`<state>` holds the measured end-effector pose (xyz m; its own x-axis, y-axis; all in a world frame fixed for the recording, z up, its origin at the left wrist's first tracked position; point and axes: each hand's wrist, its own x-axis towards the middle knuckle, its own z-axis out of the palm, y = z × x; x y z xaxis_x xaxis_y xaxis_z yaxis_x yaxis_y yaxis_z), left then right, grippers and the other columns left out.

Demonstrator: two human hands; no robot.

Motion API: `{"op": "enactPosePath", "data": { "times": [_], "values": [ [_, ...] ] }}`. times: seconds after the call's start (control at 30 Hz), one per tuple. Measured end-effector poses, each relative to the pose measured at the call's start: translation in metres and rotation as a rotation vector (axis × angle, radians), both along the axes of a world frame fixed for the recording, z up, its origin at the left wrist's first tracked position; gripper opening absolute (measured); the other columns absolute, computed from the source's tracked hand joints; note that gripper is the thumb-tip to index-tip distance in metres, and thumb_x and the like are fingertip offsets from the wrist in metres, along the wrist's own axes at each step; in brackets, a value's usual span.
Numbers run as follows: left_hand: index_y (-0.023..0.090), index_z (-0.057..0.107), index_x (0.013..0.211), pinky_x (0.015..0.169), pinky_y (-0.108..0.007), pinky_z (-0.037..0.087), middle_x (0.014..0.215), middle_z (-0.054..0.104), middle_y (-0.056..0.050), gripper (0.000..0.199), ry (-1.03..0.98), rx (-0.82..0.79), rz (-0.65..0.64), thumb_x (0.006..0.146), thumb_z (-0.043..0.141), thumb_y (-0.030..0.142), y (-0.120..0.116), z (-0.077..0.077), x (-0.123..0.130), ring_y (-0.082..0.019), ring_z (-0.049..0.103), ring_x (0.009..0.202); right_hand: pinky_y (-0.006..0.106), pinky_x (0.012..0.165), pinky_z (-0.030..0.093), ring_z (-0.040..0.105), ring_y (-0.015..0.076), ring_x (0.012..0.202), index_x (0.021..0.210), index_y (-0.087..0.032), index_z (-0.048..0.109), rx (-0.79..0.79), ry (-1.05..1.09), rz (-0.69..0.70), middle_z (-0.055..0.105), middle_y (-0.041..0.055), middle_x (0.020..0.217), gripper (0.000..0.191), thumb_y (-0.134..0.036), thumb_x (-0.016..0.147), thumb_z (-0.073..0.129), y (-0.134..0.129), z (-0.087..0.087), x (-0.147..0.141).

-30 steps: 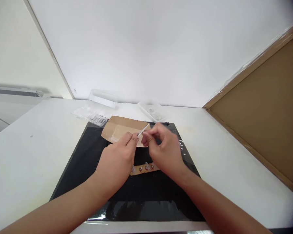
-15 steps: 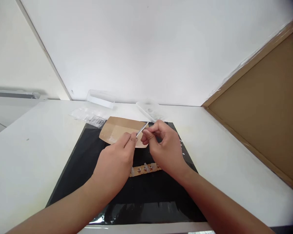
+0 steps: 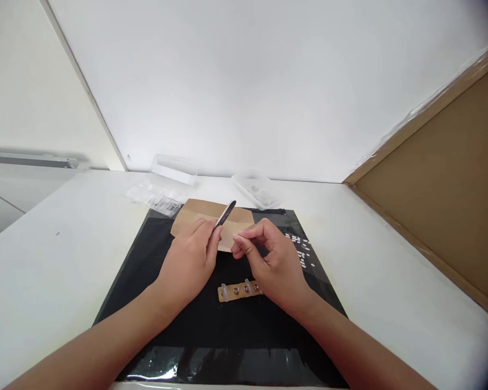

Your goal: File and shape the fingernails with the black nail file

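Observation:
My left hand (image 3: 191, 254) is closed around a nail file (image 3: 226, 213), a slim flat stick with a dark face and a pale edge, its rounded end pointing up and right. Thumb and forefinger of my right hand (image 3: 270, 252) pinch together just right of the file, apart from it. Whatever they hold is too small to make out. Below the hands lies a tan strip (image 3: 230, 294) with several round metallic spots and clear nail-shaped pieces standing on it; my right hand hides its right end. Behind the file sits a shallow brown paper tray (image 3: 203, 208).
A black mat (image 3: 187, 325) covers the table's middle. Small white pieces (image 3: 301, 252) are scattered on its right side. At the back are a clear plastic bag (image 3: 154, 197), a white box (image 3: 174, 169) and a translucent tray (image 3: 258, 189). A cardboard panel (image 3: 439, 168) leans at right.
The file has turned, now showing its dark face, and its tip has drawn away from my right fingers. My hands are slightly further apart. The view has shifted a little.

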<state>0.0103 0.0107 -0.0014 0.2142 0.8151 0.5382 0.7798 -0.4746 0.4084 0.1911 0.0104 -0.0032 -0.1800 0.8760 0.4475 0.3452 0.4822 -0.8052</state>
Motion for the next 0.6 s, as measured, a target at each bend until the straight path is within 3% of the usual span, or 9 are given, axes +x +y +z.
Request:
{"op": "enactPosePath", "data": {
  "times": [0.2,0.27,0.4,0.5,0.6],
  "values": [
    [0.019,0.062,0.094,0.074,-0.031,0.046,0.084,0.067,-0.001,0.021,-0.048,-0.047,0.041,0.106,0.045,0.023,0.005,0.0,-0.006,-0.018,0.064,0.077,0.032,0.073,0.054,0.071,0.0135,0.071,0.091,-0.024,0.058,0.039,-0.044,-0.017,0.072,-0.003,0.079,0.011,-0.029,0.101,0.061,0.0,-0.006,0.001],
    [0.019,0.062,0.111,0.077,-0.032,0.048,0.09,0.069,-0.002,0.018,-0.077,-0.077,0.044,0.106,0.045,0.023,0.005,-0.001,-0.007,-0.019,0.067,0.082,0.033,0.074,0.054,0.071,0.0139,0.07,0.092,-0.024,0.059,0.038,-0.04,-0.022,0.073,-0.0026,0.079,0.01,-0.03,0.101,0.062,0.0,-0.006,0.003],
    [0.021,0.043,0.144,0.078,-0.035,0.051,0.103,0.072,-0.005,0.039,-0.118,-0.147,0.103,0.105,0.046,0.025,0.008,-0.005,-0.01,-0.022,0.07,0.089,0.033,0.074,0.055,0.072,0.0142,0.07,0.091,-0.024,0.059,0.016,-0.012,-0.006,0.074,-0.0019,0.078,0.011,-0.03,0.1,0.063,-0.002,-0.003,0.003],
    [0.021,0.038,0.145,0.07,-0.034,0.05,0.105,0.073,-0.006,0.042,-0.109,-0.176,0.187,0.105,0.047,0.028,0.011,-0.006,-0.014,-0.023,0.07,0.083,0.03,0.07,0.056,0.072,0.0134,0.068,0.092,-0.023,0.058,-0.056,0.073,0.034,0.074,-0.0019,0.079,0.012,-0.031,0.1,0.064,-0.003,-0.002,0.003],
    [0.022,0.047,0.135,0.073,-0.034,0.05,0.105,0.073,-0.005,0.03,-0.071,-0.112,0.223,0.105,0.048,0.026,0.015,-0.004,-0.018,-0.022,0.071,0.086,0.029,0.067,0.058,0.072,0.0133,0.065,0.092,-0.023,0.058,-0.149,0.167,0.069,0.075,-0.0011,0.08,0.015,-0.034,0.099,0.066,-0.003,-0.002,0.003]
  ]
}}
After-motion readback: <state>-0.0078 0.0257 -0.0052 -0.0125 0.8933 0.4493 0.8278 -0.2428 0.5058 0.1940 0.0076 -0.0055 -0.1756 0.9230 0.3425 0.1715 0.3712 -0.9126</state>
